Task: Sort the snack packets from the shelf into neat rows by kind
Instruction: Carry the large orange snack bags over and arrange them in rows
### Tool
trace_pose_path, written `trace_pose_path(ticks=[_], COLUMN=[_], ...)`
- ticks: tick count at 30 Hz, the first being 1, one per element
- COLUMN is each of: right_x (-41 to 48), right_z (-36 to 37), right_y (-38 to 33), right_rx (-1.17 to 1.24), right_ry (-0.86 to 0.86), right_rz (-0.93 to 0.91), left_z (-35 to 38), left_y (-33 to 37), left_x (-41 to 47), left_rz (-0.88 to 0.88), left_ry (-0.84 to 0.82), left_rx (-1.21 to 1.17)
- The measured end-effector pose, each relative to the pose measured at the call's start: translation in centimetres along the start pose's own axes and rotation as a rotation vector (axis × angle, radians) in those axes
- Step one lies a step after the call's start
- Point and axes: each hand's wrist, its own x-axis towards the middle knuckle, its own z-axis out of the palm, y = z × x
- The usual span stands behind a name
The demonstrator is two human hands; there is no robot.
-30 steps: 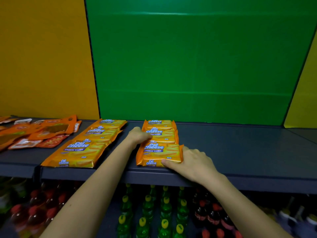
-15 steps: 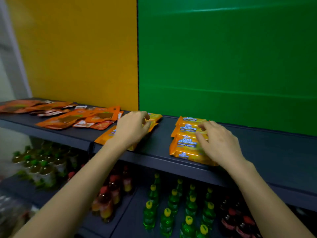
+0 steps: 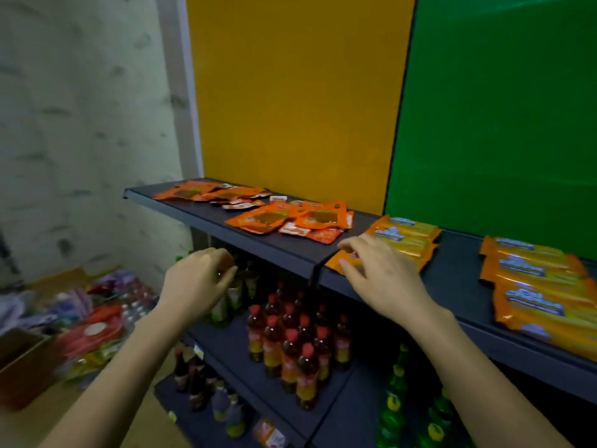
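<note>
Two rows of orange Cal Cheese wafer packets lie on the dark shelf [image 3: 458,286]: a left row [image 3: 407,237] and a right row [image 3: 536,286]. Further left lie orange pouches [image 3: 290,218] and another batch of them [image 3: 206,193] at the shelf's far end. My right hand [image 3: 381,276] rests with fingers spread on the front packet of the left wafer row, at the shelf's edge. My left hand [image 3: 197,282] hangs in front of and below the shelf edge, fingers loosely curled, with nothing seen in it.
Below the shelf stand red-capped bottles [image 3: 290,344] and green bottles [image 3: 400,396]. On the floor at the left lie a heap of mixed packets [image 3: 97,331] and a cardboard box [image 3: 22,363]. A yellow panel and a green panel back the shelf.
The view has swung left. My right hand moved from the right wafer row to the front of the left row. My left hand came off the left row and dropped below the shelf edge.
</note>
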Motion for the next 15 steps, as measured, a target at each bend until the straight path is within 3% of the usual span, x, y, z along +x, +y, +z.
trace_pose_path(ticks=[6,15], right_x=[3.3,9.3], right_z=[5.8,12.0], right_y=[-7.9,-15.7], right_rx=[0.045,0.083], right_ry=[-0.066,-0.101], right_rz=[-0.049,0.021], left_z=[0.3,0.8], left_y=[-10.4,-21.9], left_x=[-1.6,0.5], left_rz=[-0.020,0.002], left_ry=[-0.032,-0.079], left_rx=[0.054,0.043])
